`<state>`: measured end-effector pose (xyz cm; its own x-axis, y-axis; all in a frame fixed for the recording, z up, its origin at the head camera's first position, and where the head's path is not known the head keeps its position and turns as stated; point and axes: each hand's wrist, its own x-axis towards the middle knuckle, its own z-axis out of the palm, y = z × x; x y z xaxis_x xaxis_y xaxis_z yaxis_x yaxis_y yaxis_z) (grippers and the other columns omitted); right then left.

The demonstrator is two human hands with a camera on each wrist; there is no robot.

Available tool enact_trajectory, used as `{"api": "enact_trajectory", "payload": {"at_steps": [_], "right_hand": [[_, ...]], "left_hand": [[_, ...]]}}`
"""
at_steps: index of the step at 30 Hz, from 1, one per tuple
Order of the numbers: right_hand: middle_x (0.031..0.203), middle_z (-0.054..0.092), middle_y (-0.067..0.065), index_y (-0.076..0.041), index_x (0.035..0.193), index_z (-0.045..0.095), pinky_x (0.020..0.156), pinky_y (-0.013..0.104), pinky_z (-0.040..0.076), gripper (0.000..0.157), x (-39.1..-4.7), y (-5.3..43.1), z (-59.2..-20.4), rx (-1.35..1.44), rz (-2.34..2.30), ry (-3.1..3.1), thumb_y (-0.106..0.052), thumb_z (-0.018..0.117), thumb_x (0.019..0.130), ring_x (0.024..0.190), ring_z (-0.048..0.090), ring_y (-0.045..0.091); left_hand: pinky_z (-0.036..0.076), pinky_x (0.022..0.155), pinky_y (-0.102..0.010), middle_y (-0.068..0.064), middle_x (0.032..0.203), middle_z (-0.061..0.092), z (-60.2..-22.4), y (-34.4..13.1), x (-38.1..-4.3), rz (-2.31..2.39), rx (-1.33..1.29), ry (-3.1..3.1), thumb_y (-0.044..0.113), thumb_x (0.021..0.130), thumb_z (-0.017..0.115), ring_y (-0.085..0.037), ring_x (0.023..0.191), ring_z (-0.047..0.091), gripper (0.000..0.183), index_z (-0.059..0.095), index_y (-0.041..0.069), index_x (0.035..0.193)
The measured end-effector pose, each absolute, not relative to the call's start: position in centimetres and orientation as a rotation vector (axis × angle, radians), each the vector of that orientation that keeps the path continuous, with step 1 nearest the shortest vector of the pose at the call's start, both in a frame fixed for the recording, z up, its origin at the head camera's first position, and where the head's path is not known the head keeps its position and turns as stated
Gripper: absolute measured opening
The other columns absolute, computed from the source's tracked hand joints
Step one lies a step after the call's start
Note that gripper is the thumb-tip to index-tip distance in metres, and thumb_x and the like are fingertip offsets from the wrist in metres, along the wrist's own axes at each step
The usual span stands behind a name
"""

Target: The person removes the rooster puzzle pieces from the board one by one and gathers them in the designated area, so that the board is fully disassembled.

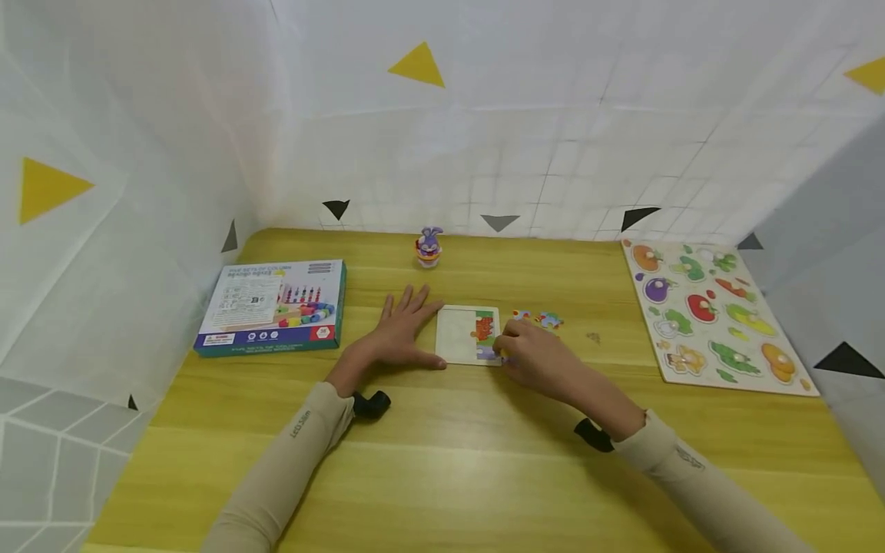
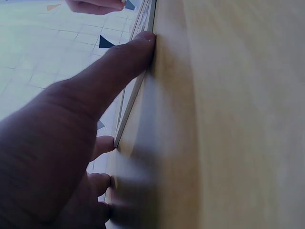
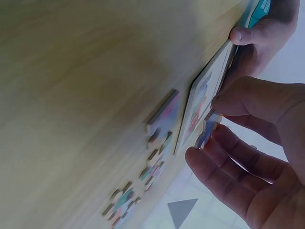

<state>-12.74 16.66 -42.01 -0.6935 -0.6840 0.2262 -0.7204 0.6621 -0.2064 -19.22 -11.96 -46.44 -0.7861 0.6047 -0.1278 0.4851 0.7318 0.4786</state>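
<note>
Head view, left fingers spread, touching the puzzle board, right fingers pinching a puzzle piece

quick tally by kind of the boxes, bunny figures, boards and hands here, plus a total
Boxes: 1 (box at the left)
Bunny figures: 1 (purple bunny figure)
Boards: 2 (small puzzle board, vegetable board)
Hands: 2 (left hand, right hand)
Total: 6

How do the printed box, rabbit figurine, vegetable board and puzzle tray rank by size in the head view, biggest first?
1. vegetable board
2. printed box
3. puzzle tray
4. rabbit figurine
</note>
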Motion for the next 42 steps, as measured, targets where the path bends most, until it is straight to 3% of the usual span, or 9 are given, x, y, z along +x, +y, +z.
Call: {"api": "enact_trajectory", "payload": {"at_steps": [29, 42], "right_hand": [[0.085, 0.060, 0.004, -0.005, 0.089, 0.074, 0.062, 0.031, 0.050, 0.022, -11.0, 21.0, -42.4, 1.065, 0.465, -2.789, 0.001, 0.086, 0.072, 0.075, 0.055, 0.015], [0.088, 0.061, 0.005, -0.008, 0.087, 0.073, 0.067, 0.037, 0.053, 0.021, -10.5, 22.4, -43.0, 0.999, 0.441, -2.820, 0.001, 0.085, 0.072, 0.083, 0.060, 0.023]], "left_hand": [[-0.013, 0.115, -0.059, -0.010, 0.167, -0.003, -46.7, -11.8, -19.4, 0.600, 0.859, 2.670, 0.074, 0.074, 0.072, -0.034, 0.151, -0.013, 0.113, 0.021, 0.023, 0.162], [-0.013, 0.115, -0.058, -0.011, 0.167, -0.004, -46.5, -11.8, -19.2, 0.590, 0.845, 2.670, 0.072, 0.076, 0.072, -0.035, 0.151, -0.013, 0.112, 0.020, 0.023, 0.162]]}}
